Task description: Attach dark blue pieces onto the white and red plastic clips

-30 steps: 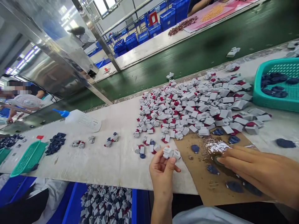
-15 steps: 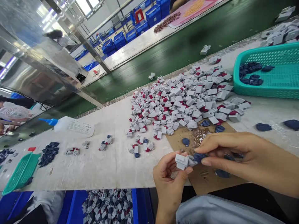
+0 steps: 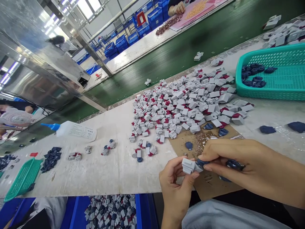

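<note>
the left hand (image 3: 177, 187) comes up from the bottom edge with its grip pinched on a small grey plastic housing (image 3: 189, 165), thumb on the near side and fingers behind it. the right hand (image 3: 240, 167) reaches in from the right, thumb and forefinger clenched on a dark blue insert (image 3: 200, 163) that touches the right end of the grey housing. another dark blue piece (image 3: 234, 164) sits tucked among the curled right fingers. both hands hover just above a brown cardboard sheet (image 3: 214, 186) lying on the white tabletop (image 3: 95, 168), at its near edge.

on the cardboard, beyond the hands, lie a few loose dark blue inserts (image 3: 189, 145) and a shiny glittering patch (image 3: 202, 138). past that spreads a large heap of grey and red housings (image 3: 186, 105), reaching toward a teal plastic basket (image 3: 281, 92) at the right that holds more dark blue pieces (image 3: 254, 76). two further blue pieces (image 3: 267, 129) lie on the tabletop right of the cardboard.

to the left, a white squeeze bottle with a blue nozzle (image 3: 71, 129) lies on its side, near small clusters of parts (image 3: 108, 146), a pile of dark blue pieces (image 3: 50, 157) and a second teal basket (image 3: 21, 179). below the tabletop edge a blue bin (image 3: 73, 213) holds mixed grey and blue parts. behind the tabletop runs a green conveyor belt (image 3: 190, 47); across it, another person's hand (image 3: 178, 8) rests at a far bench.
</note>
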Available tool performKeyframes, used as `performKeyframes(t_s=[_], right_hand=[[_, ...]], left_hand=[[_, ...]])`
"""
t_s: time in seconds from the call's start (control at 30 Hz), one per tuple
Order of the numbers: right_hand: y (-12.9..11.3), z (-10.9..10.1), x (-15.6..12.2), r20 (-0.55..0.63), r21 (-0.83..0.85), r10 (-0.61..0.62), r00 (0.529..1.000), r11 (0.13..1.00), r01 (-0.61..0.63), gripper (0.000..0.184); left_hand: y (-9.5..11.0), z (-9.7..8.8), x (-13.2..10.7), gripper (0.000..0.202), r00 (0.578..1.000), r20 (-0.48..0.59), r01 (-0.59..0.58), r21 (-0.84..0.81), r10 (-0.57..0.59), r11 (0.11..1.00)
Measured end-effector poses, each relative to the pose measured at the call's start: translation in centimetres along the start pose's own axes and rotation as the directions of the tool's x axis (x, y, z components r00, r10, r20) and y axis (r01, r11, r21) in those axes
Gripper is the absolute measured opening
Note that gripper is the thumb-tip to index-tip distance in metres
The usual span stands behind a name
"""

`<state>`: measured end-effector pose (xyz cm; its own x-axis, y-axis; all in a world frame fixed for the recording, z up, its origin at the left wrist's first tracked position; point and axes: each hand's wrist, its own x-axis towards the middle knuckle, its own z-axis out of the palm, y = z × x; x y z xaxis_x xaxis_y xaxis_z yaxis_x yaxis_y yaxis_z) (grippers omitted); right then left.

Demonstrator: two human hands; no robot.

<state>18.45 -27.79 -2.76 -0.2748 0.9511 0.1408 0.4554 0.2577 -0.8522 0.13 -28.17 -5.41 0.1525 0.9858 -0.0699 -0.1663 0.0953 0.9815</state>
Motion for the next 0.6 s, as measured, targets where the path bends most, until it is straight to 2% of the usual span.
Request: performKeyframes(t_s=[0.07, 0.17, 0.23, 0.33, 0.43, 0.53, 0.6], right_hand=[[-0.1, 0.0, -0.1, 0.024, 0.002, 0.003, 1.000, 1.000, -0.003, 0.013], [-0.4, 0.0, -0.2, 0.038, -0.054, -0.012, 0.999, 0.998, 0.014, 0.011], [-0.7, -0.1, -0.2, 0.059, -0.117, -0.049, 0.997, 0.992, 0.055, 0.012], [-1.3, -0.3, -0.1, 0.081, -0.176, -0.071, 0.994, 0.981, 0.085, 0.018], [-1.8, -0.4, 0.0, 0.098, -0.170, -0.070, 0.993, 0.982, 0.086, 0.021], [-1.9, -0.3, 0.2, 0.104, -0.131, -0.055, 0.993, 0.989, 0.068, 0.022], [-1.5, 0.0, 0.3, 0.087, -0.085, -0.032, 0.996, 0.996, 0.039, 0.020]], left_hand=[[-0.3, 0.2, 0.0, 0.024, 0.999, -0.028, -0.033, -0.008, 0.033, 0.999], [-0.8, 0.1, 0.0, 0.030, 0.985, 0.031, -0.171, 0.061, 0.169, 0.983], [-1.2, -0.2, 0.0, 0.037, 0.959, 0.072, -0.281, 0.133, 0.273, 0.951], [-1.6, -0.5, -0.2, 0.040, 0.917, 0.062, -0.397, 0.228, 0.394, 0.889], [-1.8, -0.5, -0.3, 0.035, 0.905, 0.048, -0.418, 0.293, 0.424, 0.860], [-1.8, -0.2, -0.2, 0.027, 0.921, 0.061, -0.381, 0.338, 0.384, 0.861], [-1.9, 0.1, -0.2, 0.023, 0.938, 0.030, -0.336, 0.334, 0.346, 0.881]])
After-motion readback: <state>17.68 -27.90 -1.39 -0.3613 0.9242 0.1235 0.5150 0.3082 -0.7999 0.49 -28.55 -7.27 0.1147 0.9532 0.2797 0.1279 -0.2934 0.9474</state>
